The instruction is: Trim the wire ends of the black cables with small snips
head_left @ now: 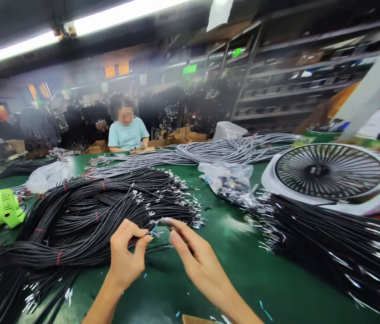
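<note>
My left hand [129,252] pinches a thin cable end between thumb and forefinger, and short blue and white wires [154,233] stick out of it. Close by on the right, my right hand [193,252] has its fingers closed together. A greyish tip [166,221] shows at its forefinger and something dark lies along the fingers; its kind cannot be made out. Just behind both hands lies a large coiled bundle of black cables [85,216], tied with red bands, its stripped whitish ends pointing right.
More black cables [328,247] lie at right beside a large white fan [328,173]. Behind are a clear plastic bag [226,177] and grey cables [210,153]. A small green fan [7,208] stands left. Across the green table [223,288] sits a person in a light blue shirt [128,133].
</note>
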### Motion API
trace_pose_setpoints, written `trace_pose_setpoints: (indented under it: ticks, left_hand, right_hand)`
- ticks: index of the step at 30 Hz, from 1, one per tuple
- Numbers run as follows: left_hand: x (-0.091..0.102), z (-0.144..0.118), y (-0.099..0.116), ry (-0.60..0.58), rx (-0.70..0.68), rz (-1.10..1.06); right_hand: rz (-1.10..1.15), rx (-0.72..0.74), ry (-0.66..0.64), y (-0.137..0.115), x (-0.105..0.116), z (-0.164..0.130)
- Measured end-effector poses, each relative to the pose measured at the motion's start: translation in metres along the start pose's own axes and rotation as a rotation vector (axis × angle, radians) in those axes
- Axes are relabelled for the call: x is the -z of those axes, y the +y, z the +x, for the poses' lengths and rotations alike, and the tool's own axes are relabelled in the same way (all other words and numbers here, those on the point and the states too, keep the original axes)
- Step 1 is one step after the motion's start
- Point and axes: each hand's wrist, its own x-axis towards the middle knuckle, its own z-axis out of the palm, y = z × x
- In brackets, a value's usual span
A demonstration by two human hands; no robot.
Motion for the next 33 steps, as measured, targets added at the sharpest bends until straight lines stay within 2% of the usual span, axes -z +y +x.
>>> trace_pose_setpoints:
  ticks: [4, 17, 20, 24, 27, 33]
  left_hand:
    - [0.002, 0.000, 0.002, -0.010, -0.054, 0.012]
    - [0.002, 0.002, 0.010, -0.035, -0.016, 0.039]
    - [0.000, 0.003, 0.012, -0.039, 0.055, 0.029]
    - [-0.003, 0.005, 0.013, -0.025, 0.215, -0.035]
    - [-0.004, 0.008, 0.015, -0.074, 0.337, -0.074]
    - [-0.001, 0.011, 0.017, -0.201, 0.367, -0.131]
  right_hand:
    - [0.023, 0.046, -0.089, 0.000, 0.001, 0.000]
    - [0.026, -0.031, -0.113, 0.001, 0.003, 0.002]
    - [0.024, -0.022, -0.073, 0.000, 0.002, 0.003]
    - [0.006, 0.000, -0.004, -0.001, 0.001, 0.002]
    - [-0.003, 0.026, 0.024, -0.003, 0.000, 0.001]
    - [-0.017, 0.074, 0.023, -0.004, 0.001, 0.002]
